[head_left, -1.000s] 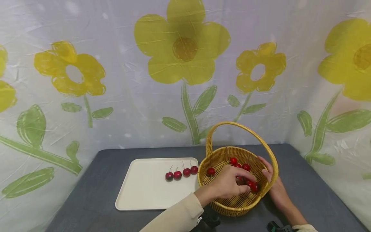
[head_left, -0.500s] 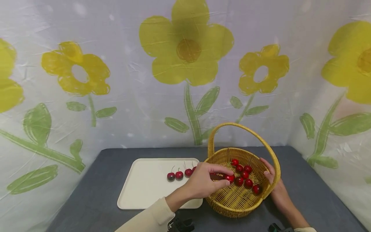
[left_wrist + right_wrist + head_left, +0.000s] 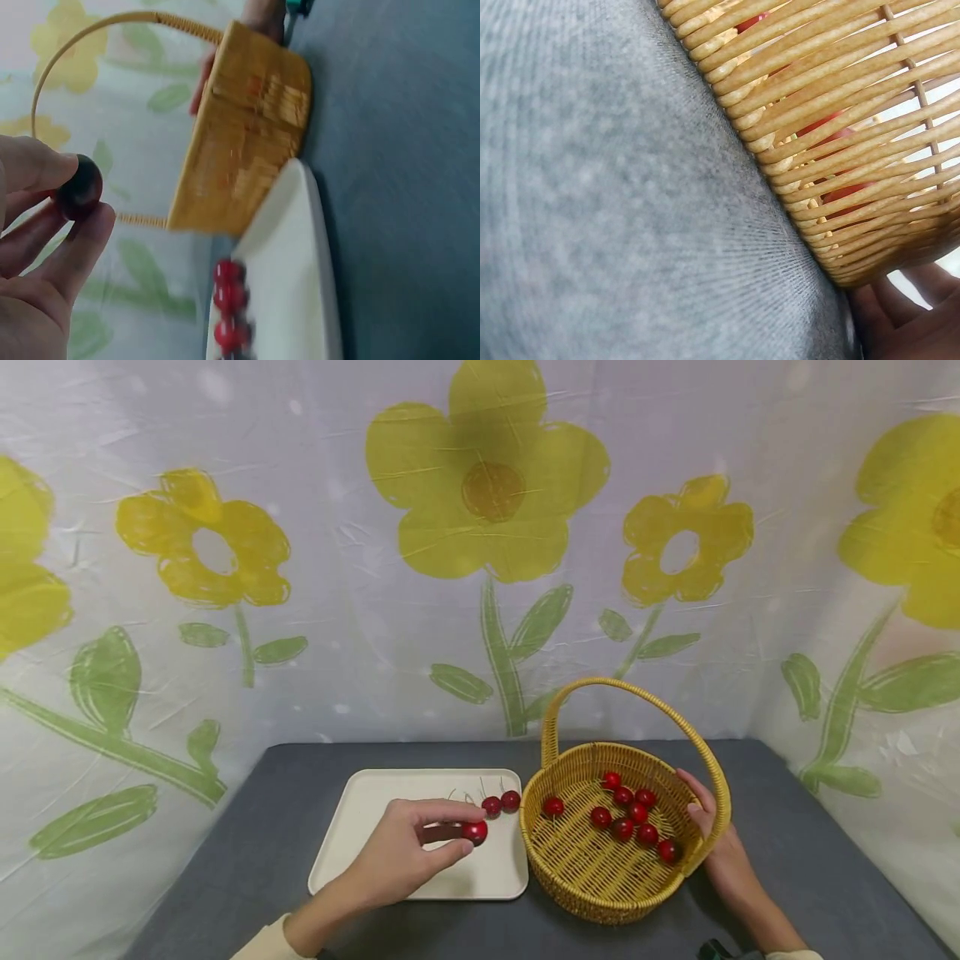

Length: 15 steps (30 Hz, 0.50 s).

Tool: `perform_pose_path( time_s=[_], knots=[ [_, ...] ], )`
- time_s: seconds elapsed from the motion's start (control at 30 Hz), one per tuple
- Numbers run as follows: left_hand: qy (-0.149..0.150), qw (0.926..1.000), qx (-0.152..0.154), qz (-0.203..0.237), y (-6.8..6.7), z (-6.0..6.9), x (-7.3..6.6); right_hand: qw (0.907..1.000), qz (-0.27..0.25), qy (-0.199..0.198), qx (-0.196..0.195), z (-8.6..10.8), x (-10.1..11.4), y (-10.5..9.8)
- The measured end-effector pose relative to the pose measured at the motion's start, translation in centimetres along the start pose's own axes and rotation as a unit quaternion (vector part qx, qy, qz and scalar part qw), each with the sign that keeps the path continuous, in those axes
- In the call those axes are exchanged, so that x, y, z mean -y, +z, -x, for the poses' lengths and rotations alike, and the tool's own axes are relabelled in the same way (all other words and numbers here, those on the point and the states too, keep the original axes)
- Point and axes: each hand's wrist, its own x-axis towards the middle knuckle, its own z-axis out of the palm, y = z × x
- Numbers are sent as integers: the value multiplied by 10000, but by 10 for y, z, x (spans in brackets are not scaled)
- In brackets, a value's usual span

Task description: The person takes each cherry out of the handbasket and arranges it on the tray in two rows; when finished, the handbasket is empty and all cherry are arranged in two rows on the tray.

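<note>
Above the white tray [image 3: 352,806], my left hand [image 3: 397,852] pinches a dark red cherry [image 3: 475,832] between thumb and fingertips. The left wrist view shows this cherry [image 3: 80,187] up close, clear of the tray. A row of stemmed cherries [image 3: 511,801] lies along the tray's far right part; in the head view my fingers partly hide it. To the tray's right stands a yellow wicker basket [image 3: 600,906] with a tall arched handle. Several cherries [image 3: 622,828] lie loose inside it. My right hand [image 3: 723,852] grips the basket's right side, fingers at the rim.
A dark grey tabletop [image 3: 247,860] lies under the tray and basket. Behind it hangs a pale curtain [image 3: 337,610] printed with yellow flowers. The basket's handle [image 3: 637,689] arches high over its opening.
My left hand has lifted a cherry out of the basket and carried it left over the tray. My right hand stays on the basket's side.
</note>
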Motion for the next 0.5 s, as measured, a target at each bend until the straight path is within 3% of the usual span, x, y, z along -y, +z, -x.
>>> perform_pose_path(
  time_s=[0.23,0.37,0.5],
  knots=[
    [-156,9979,-447,-440,-42,42,10,10000,-27,78,-8,-2,0,0],
    [-178,9964,-650,-518,-57,61,15,9999,-109,-12,17,-1,-2,0],
    [-411,9936,-805,-682,-66,71,19,10000,-67,-36,45,-1,-1,0]
  ],
)
